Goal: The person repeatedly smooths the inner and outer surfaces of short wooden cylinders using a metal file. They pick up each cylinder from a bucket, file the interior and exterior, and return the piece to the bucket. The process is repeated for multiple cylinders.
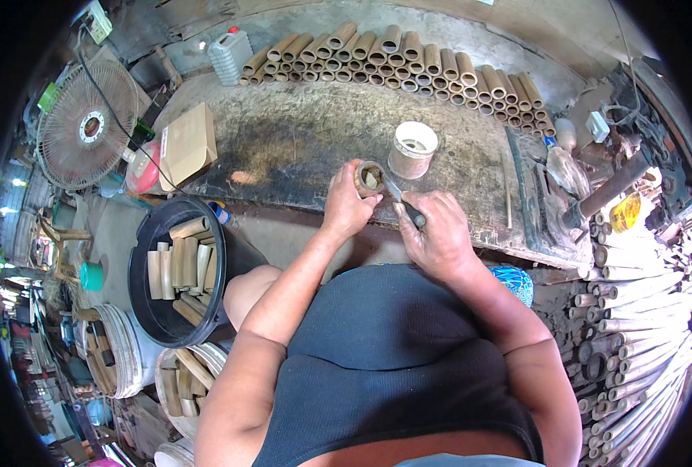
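Observation:
My left hand (347, 204) is closed around a short bamboo tube (359, 180), its open end tilted toward the right. Some pale material shows inside the tube's mouth; I cannot make out what it is. In my right hand (443, 233) is a knife (416, 217) with a dark handle, gripped in the fingers. The blade points up and left, close to the tube's rim; whether it touches cannot be told. Just beyond both hands, a white plastic tub (410, 163) stands upright on the worn wooden workbench (299, 140).
Cut bamboo tubes (392, 66) are stacked along the bench's back, beside a clear jug (230, 58). A cardboard box (188, 144) and fan (89, 124) stand left. Below them, a black tub (137, 265) holds bamboo pieces. Long bamboo poles (641, 311) are piled at right.

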The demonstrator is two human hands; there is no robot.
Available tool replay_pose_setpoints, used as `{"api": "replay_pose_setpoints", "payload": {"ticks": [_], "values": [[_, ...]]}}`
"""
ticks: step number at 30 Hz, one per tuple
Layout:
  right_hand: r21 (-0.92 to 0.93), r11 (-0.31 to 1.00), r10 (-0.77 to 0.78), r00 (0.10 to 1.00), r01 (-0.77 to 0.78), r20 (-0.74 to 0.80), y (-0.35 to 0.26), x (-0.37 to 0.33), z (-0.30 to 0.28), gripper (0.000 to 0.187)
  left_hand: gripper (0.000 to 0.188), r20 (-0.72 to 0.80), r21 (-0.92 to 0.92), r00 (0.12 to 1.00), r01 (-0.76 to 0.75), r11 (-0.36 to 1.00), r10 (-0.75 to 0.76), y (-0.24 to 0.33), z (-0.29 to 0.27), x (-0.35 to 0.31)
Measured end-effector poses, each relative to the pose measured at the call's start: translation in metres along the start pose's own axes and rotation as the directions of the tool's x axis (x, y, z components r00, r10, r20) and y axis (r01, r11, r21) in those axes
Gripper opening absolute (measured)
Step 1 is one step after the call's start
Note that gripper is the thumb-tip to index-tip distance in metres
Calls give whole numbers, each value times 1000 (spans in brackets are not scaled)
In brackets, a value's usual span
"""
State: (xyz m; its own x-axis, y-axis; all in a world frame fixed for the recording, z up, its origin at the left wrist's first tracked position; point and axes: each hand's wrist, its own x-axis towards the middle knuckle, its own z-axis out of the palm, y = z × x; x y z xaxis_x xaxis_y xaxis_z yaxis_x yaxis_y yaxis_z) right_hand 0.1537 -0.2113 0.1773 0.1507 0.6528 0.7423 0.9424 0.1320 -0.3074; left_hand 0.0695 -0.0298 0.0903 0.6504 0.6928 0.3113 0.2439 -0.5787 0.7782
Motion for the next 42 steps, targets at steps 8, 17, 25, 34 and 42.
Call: {"api": "replay_pose_setpoints", "payload": {"ticks": [8,17,25,34,42], "values": [[206,979,4,998,10,-68,11,2,8,27,74,98,-312,995,52,949,-22,-11,-1,6],[396,852,304,940,-341,157,23,3,-11,20,77,107,-513,990,-21,858,89,-30,13,3],[98,958,223,915,-269,335,30,8,20,20,69,153,-273,966,-161,948,208,-21,19,-2],[270,848,348,863,-457,368,16,20,6,22,75,122,-360,974,-138,923,193,-24,17,-5],[283,928,160,946,-241,281,17,18,7,28,76,164,-448,960,-132,884,227,-33,13,-5]]}}
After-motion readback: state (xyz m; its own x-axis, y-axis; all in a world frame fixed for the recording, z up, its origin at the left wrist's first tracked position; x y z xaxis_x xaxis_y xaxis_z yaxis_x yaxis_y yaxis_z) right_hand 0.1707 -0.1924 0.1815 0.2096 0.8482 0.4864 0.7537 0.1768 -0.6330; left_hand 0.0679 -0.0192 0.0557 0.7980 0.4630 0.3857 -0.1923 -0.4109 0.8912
